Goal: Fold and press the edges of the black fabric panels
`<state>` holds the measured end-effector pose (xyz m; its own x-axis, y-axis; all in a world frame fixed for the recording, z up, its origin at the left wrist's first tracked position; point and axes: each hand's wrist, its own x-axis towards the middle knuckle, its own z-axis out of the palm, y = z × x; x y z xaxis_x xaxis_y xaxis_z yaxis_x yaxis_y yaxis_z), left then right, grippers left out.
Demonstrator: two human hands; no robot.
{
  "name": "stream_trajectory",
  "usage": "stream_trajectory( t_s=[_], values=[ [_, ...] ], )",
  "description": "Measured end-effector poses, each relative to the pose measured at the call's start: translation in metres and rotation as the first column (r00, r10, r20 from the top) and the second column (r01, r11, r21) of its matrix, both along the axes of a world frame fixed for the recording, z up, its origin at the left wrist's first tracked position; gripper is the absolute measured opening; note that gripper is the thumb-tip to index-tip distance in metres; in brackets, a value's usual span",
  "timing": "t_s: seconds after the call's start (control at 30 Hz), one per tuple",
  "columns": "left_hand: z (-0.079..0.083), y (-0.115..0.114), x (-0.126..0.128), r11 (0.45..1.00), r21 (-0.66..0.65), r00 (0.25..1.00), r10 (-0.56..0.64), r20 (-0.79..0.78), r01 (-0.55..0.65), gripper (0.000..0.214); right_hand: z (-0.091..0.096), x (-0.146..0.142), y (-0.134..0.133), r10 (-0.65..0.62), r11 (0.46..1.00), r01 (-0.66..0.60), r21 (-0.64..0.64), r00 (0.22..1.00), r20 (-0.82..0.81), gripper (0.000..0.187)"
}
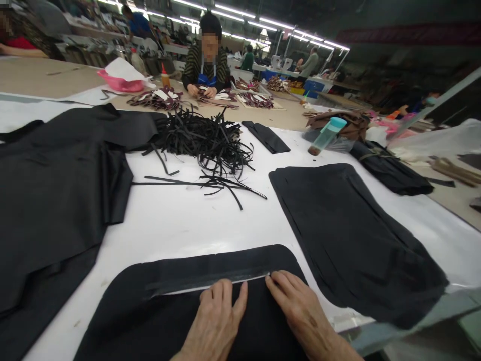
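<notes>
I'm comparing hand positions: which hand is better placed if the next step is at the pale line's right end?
Probably the right hand: its fingertips are at that end of the pale line, while the left hand lies further left on the black panel.

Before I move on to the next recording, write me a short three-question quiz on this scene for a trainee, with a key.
1. True or false: the left hand and the right hand both touch the black panel.
2. Multiple choice: what colour is the lid of the bottle just beyond the black stack? A) red B) light blue C) yellow
3. Short answer: which hand is nearer the black stack?

Key: 1. True. 2. B, light blue. 3. The right hand.
</notes>
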<state>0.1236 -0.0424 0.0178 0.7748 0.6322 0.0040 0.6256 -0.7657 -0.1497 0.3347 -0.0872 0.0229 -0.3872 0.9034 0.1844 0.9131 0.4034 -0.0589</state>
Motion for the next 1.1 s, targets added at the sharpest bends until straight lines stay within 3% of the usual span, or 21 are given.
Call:
stream_trajectory(
  t_s=[0.13, 0.27, 0.47, 0.53, 0.63, 0.8, 0.93, 1.1],
  values=[
    [-0.006, 0.001, -0.027, 0.994, 0.001, 0.978, -0.105, 0.178, 0.106, 0.038, -0.002, 0.004, 0.001, 0.047, 0.989, -0.05, 0.141, 0.999, 0.023, 0.039],
    [-0.003, 0.0, -0.054, 0.993, 0.061, 0.93, -0.113, 0.351, 0.097, 0.031, -0.001, 0.001, 0.003, 0.027, 0.974, -0.043, 0.22, 0.997, 0.075, 0.033],
    [0.002, 0.001, -0.104, 0.985, 0.174, 0.819, -0.091, 0.567, -0.011, 0.036, 0.012, -0.035, 0.012, -0.009, 0.989, 0.003, 0.147, 0.999, 0.041, 0.027],
    [0.006, 0.004, -0.121, 0.99, 0.128, 0.821, -0.028, 0.571, -0.055, 0.035, 0.016, -0.056, 0.018, 0.024, 0.996, -0.021, 0.084, 0.999, -0.036, 0.025],
    [0.008, 0.012, -0.134, 0.99, -0.045, 0.82, 0.135, 0.557, -0.133, 0.03, 0.016, -0.095, 0.031, 0.085, 0.995, -0.096, -0.04, 0.974, -0.211, 0.018],
    [0.0, 0.021, -0.128, 0.911, -0.347, 0.801, 0.376, 0.467, -0.225, 0.026, 0.0, -0.153, 0.053, 0.04, 0.979, -0.091, -0.184, 0.965, -0.26, 0.016],
    [-0.001, 0.023, -0.124, 0.883, -0.383, 0.792, 0.431, 0.433, -0.271, 0.025, -0.013, -0.167, 0.058, 0.02, 0.982, -0.062, -0.178, 0.974, -0.227, 0.017],
    [0.002, 0.022, -0.127, 0.877, -0.406, 0.794, 0.43, 0.43, -0.255, 0.022, -0.018, -0.164, 0.054, 0.156, 0.984, -0.172, -0.048, 0.959, -0.237, 0.015]
  ],
)
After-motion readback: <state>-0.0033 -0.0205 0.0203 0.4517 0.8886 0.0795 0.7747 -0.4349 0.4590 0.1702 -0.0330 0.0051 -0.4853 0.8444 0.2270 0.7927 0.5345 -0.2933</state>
